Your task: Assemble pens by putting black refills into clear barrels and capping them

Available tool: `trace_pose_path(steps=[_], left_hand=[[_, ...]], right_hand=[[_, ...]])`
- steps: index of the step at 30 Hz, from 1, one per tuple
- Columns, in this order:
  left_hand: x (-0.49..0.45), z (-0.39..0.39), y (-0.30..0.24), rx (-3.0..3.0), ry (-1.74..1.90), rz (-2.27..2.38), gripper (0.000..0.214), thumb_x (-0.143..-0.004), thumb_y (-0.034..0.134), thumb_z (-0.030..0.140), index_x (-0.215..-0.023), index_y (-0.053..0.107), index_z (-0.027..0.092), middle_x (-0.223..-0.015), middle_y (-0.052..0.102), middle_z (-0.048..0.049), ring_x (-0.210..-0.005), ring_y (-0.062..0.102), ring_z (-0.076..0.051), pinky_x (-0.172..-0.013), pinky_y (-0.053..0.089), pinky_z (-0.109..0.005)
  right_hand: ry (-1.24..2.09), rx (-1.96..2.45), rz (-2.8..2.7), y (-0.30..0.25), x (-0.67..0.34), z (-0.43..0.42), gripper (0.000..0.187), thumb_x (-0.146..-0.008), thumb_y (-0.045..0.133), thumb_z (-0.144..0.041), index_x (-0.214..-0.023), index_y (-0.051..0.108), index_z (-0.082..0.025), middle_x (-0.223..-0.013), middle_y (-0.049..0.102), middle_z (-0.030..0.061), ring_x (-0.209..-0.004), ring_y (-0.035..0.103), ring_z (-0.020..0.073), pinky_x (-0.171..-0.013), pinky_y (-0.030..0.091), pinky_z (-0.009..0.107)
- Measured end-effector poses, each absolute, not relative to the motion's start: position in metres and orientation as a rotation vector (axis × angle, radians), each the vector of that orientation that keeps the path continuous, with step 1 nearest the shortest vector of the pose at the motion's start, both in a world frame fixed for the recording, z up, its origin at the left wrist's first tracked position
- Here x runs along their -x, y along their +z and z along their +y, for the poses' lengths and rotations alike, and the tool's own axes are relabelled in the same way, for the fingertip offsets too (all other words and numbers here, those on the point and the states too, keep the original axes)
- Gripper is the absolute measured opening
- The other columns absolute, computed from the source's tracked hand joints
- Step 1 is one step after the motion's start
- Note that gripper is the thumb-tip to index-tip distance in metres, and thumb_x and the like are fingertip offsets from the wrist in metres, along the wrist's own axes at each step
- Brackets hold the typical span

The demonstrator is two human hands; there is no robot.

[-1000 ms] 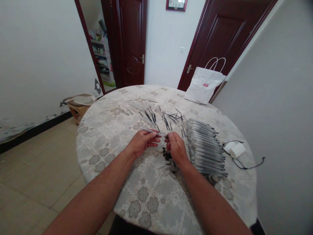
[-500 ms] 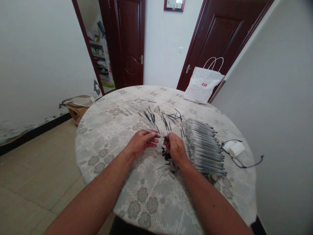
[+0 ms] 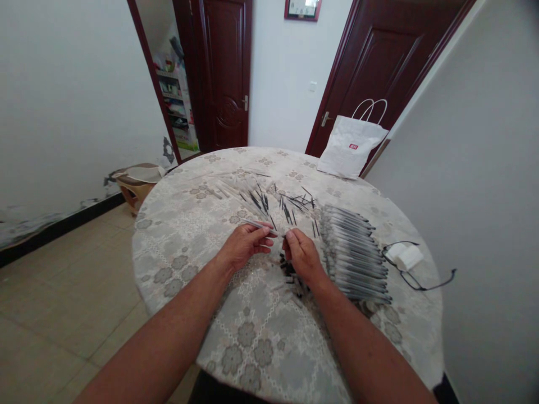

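Note:
Between its thumb and fingers, my left hand [image 3: 248, 246] pinches a slim, pale pen barrel [image 3: 256, 224] that points towards my right hand. My right hand [image 3: 302, 250] is closed at the barrel's near end, its fingertips on a small dark piece that I cannot clearly make out. Small black pen parts [image 3: 289, 270] lie in a heap under my right hand. Beyond both hands, dark thin refills [image 3: 289, 210] and pale clear tubes [image 3: 225, 188] are scattered. To the right of my right hand, a row of pens [image 3: 357, 255] lies side by side.
Eyeglasses [image 3: 415, 286] and a crumpled white tissue [image 3: 408, 257] rest at the right of the round table with its flowered cloth [image 3: 248, 348]. A white paper bag [image 3: 351, 146] stands at the back right edge. A stool [image 3: 135, 188] is on the floor at left.
My right fingertips have shifted slightly at the end of the pen barrel, and less of the dark piece shows. The left hand keeps its hold. The whole view has shifted a little.

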State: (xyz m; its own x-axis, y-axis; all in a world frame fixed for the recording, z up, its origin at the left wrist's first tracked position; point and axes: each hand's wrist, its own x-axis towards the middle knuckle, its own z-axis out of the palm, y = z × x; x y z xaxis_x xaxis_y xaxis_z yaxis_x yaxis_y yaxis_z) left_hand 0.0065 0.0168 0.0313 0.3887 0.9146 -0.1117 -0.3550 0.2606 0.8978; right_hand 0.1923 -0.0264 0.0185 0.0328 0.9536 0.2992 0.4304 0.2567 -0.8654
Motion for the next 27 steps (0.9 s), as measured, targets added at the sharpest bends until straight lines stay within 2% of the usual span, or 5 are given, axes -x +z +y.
trace_pose_path(steps=[4,8,12,18,27], left_hand=[[-0.0069,0.0171,0.0307,-0.920,0.990,0.752,0.029,-0.079,0.079,0.030,-0.100,0.070,0.013,-0.098,0.076,-0.0126,-0.068,0.069,-0.014,-0.059,0.059,-0.027],[-0.0068,0.0176,0.0299,-0.907,1.000,0.750,0.030,-0.079,0.079,0.030,-0.102,0.069,0.013,-0.099,0.076,-0.0121,-0.068,0.068,-0.014,-0.060,0.059,-0.027],[-0.0066,0.0172,0.0298,-0.919,0.994,0.743,0.031,-0.078,0.080,0.031,-0.101,0.070,0.013,-0.099,0.076,-0.0124,-0.069,0.069,-0.014,-0.060,0.059,-0.028],[-0.0065,0.0152,0.0322,-0.939,0.959,0.735,0.030,-0.078,0.080,0.031,-0.099,0.070,0.013,-0.097,0.076,-0.0118,-0.067,0.068,-0.014,-0.060,0.058,-0.027],[-0.0064,0.0168,0.0292,-0.935,1.001,0.745,0.032,-0.078,0.080,0.034,-0.100,0.070,0.014,-0.097,0.076,-0.0117,-0.067,0.067,-0.014,-0.060,0.058,-0.027]], right_hand=[[0.694,1.289,-1.487,0.0167,-0.1926,-0.0263,0.040,-0.103,0.035,-0.049,-0.085,0.059,-0.022,-0.070,0.061,-0.0012,-0.057,0.055,0.0136,-0.057,0.041,0.026],[0.578,1.281,-1.519,0.0181,-0.1928,-0.0271,0.024,-0.094,0.055,-0.042,-0.106,0.058,-0.022,-0.082,0.064,-0.0011,-0.066,0.057,0.0143,-0.063,0.043,0.025],[0.533,1.317,-1.599,0.0211,-0.1922,-0.0287,0.018,-0.096,0.052,-0.038,-0.096,0.059,-0.022,-0.074,0.059,-0.0025,-0.066,0.055,0.0148,-0.063,0.040,0.025],[0.654,1.329,-1.607,0.0162,-0.1911,-0.0276,0.045,-0.104,0.034,-0.046,-0.073,0.056,-0.022,-0.062,0.056,-0.0018,-0.060,0.053,0.0144,-0.061,0.039,0.026],[0.561,1.304,-1.599,0.0212,-0.1924,-0.0298,0.020,-0.096,0.052,-0.042,-0.097,0.058,-0.023,-0.073,0.059,-0.0028,-0.066,0.055,0.0156,-0.063,0.040,0.026]])
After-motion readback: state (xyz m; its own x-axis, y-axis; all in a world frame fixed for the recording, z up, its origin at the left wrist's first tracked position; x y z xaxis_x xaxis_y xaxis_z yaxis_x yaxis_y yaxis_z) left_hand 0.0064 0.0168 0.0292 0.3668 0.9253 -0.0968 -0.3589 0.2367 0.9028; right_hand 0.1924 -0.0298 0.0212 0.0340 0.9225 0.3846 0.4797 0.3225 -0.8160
